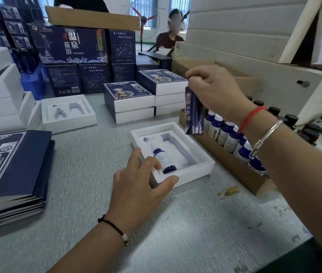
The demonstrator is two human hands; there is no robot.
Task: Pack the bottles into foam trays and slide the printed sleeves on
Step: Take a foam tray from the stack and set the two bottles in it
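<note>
A: The bottle [164,159] lies in the foam tray [195,174], left slot; the long slot beside it is unfilled.

B: Hands?

A: Left hand [140,186] spread wide, steadying the tray's near edge; right hand [213,91] pinches a narrow blue box [194,113] above the tray.

B: Risks?

A: Dropped askew, the box could miss its slot or knock the bottle; the tray might skid.

B: Surroundings?

A: Grey table [175,223]; sleeves [12,166] stacked left; a carton of bottles [233,166] right; packed boxes behind.

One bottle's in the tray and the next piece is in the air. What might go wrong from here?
1. The right hand pinches the dark blue pack only by its top, so it might slip.
2. The bottle lies slanted in the foam tray; it may not be seated.
3. The right forearm could knock the bottles in the cardboard box.
</note>
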